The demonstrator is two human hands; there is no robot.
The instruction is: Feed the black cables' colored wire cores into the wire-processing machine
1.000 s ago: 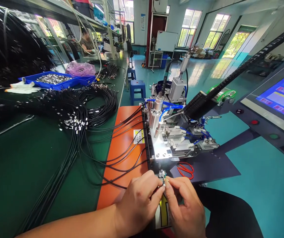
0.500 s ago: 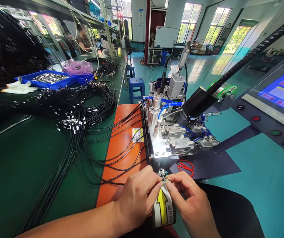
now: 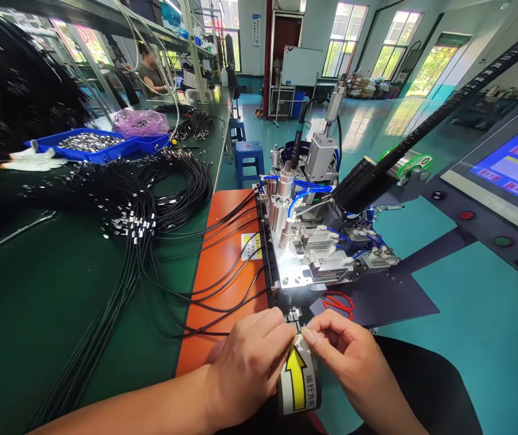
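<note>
Pinching was done at the cable end (image 3: 298,327), just beside the machine (image 3: 288,269). Left hand (image 3: 259,359) grip was closed on it; right hand (image 3: 347,350) grip was pinched, contents too small to tell. Cable end was judged light, bendy, fragile, best held behind its tip.

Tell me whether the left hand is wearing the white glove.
No, the left hand is bare, and the white glove lies on the green table beside the blue tray.
</note>
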